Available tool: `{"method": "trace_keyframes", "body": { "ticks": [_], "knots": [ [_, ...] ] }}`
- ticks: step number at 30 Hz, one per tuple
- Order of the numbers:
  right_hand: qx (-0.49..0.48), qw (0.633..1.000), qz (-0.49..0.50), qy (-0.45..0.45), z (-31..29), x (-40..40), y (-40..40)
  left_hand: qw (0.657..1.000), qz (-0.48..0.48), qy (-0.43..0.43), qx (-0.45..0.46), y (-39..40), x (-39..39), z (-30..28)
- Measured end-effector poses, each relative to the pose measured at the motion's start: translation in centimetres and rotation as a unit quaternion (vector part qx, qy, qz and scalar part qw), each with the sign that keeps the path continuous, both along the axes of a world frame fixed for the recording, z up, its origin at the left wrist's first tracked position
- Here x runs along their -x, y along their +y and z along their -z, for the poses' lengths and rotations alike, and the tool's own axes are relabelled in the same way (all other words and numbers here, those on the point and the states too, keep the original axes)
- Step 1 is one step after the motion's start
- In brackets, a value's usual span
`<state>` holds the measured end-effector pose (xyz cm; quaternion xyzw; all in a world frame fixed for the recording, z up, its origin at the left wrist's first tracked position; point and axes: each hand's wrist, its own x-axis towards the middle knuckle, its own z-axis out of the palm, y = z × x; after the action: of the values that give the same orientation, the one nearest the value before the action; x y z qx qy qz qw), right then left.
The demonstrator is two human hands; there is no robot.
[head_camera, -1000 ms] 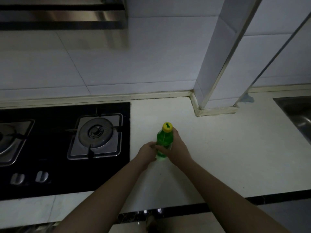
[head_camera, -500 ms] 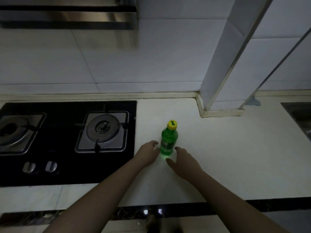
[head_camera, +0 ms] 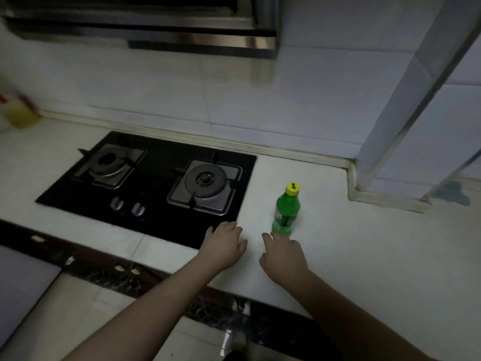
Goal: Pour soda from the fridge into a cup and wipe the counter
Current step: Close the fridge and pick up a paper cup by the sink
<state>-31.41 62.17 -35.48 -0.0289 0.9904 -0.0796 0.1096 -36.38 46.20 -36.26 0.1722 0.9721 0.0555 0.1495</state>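
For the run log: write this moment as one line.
soda bottle: upright on counter, capped | left hand: open, empty | right hand: open, near bottle base | cup: not in view

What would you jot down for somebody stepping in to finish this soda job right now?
Left hand: open, holds nothing, over the counter edge by the black glass gas hob.
Right hand: open, fingertips near the bottle's base; contact unclear.
Green plastic soda bottle with yellow cap: upright on the white counter, capped.
Done: soda is out on the counter.
Left: find a cup (none in view), uncap, pour, wipe.
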Motion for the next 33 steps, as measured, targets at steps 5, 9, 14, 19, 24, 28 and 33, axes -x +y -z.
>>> {"method": "trace_keyframes", "body": {
  "ticks": [5, 9, 14, 19, 24, 28, 33],
  "knots": [
    [0.023, 0.995, -0.086, 0.036, -1.0, 1.0, -2.7, 0.996, -0.087, 0.011, 0.024, -4.5, -3.2, -1.7],
    [0.022, 0.985, -0.166, 0.051, -2.3, 1.4, -6.8, 0.985, -0.147, 0.048, 0.073, -8.7, -5.8, -3.2],
    [0.023, 0.964, -0.256, 0.071, -4.1, 1.6, -12.5, 0.959, -0.232, 0.098, 0.132, -14.3, -8.7, -5.1],
    [0.034, 0.941, -0.325, 0.088, -6.1, 1.2, -19.0, 0.933, -0.313, 0.117, 0.138, -20.4, -11.3, -6.9],
    [0.043, 0.913, -0.389, 0.118, -9.1, 1.3, -26.8, 0.909, -0.369, 0.133, 0.142, -26.8, -13.6, -9.5],
    [0.051, 0.899, -0.412, 0.141, -11.2, 1.1, -32.9, 0.891, -0.405, 0.148, 0.141, -32.1, -14.9, -11.0],
    [0.058, 0.883, -0.438, 0.157, -12.8, 0.1, -40.3, 0.878, -0.425, 0.170, 0.139, -38.7, -16.2, -12.7]
  ]
}}
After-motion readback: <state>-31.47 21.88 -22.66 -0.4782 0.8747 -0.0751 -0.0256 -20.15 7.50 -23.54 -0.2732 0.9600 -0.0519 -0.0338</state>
